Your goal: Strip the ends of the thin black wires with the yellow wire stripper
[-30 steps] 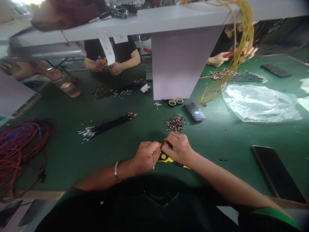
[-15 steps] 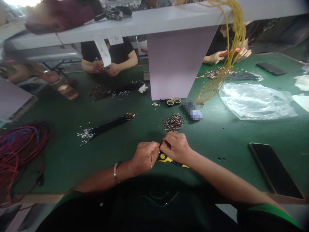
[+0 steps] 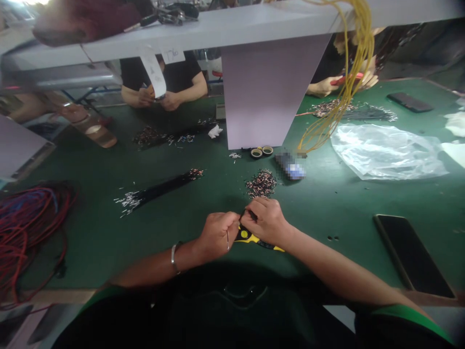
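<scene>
My left hand [image 3: 218,236] is closed in front of me, thumb and finger pinched together. A short thin wire [image 3: 227,239] sticks out below its fingers. My right hand [image 3: 267,222] is closed too, its fingers curled against the left fingertips. Something dark shows between its fingers, too covered to name. Beneath both hands lies a black and yellow plier-like hand tool [image 3: 249,236], partly hidden by them. Just beyond my hands is a pile of small copper-coloured and black pieces [image 3: 261,183]. To the left lies a bundle of black wires [image 3: 163,188] with silvery and copper-coloured ends.
Red and blue cables [image 3: 32,237] coil at the left. A phone [image 3: 414,254] lies at the right, near a clear plastic bag [image 3: 388,150]. Two tape rolls [image 3: 261,152] sit by a pale upright panel [image 3: 267,92]. Yellow cables [image 3: 354,63] hang from the shelf. Co-workers' hands are across the table.
</scene>
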Available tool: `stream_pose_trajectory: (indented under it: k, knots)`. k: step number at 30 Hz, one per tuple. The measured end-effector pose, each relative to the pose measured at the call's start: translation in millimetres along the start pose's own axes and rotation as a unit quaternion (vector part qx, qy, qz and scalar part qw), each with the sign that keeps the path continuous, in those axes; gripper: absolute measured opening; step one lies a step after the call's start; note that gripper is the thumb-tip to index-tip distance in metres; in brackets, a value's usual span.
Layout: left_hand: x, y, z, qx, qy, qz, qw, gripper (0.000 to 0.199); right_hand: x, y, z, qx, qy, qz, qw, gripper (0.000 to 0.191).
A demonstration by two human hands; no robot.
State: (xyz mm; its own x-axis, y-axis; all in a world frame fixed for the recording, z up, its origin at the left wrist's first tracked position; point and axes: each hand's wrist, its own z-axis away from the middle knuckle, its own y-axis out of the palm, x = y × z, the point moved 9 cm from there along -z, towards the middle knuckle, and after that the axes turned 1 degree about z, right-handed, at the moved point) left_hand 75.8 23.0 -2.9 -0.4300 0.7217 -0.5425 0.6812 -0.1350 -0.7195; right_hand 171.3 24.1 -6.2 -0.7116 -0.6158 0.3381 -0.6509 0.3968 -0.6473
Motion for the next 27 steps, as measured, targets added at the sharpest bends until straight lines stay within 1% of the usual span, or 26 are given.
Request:
stream_pose_trajectory:
  k: [4,16,27]
  knots:
    - [-0.3,-0.9,-0.1,-0.005,0.002,0.002,1.000,0.026,-0.7,0.4,0.2,0.006,0.004,0.003,1.000,0.020]
    - [1.1,1.2,1.0,0.000,-0.001,0.006,1.000,0.027,-1.5,-0.4,0.8,-0.009,-0.005,0.016,1.000,0.020]
    - [2.8,2.7,2.2,-0.001,0.001,0.004,1.000,0.023,-5.6,0.7,0.7,0.001,0.012,0.005,1.000,0.019]
